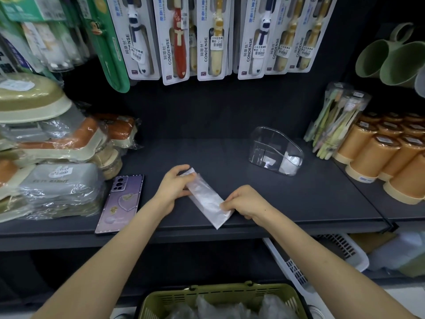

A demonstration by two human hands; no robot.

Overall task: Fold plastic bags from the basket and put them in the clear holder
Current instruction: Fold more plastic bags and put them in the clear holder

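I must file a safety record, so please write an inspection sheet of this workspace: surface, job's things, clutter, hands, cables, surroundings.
Surface: dark grey shelf board; the work lies near its front edge.
Job's things: narrow translucent white plastic bag, folded into a strip, flat on the shelf; clear plastic holder behind it to the right, with white folded bags inside; olive-green slotted basket below, holding more bags.
Clutter: purple phone lying face down, left of the hands.
Hands: left hand holds the strip's far end; right hand pinches its near end.
Cables: nothing seen.
Surroundings: hanging toothbrush packs above; wrapped plastic boxes stacked at left; orange cups at right.
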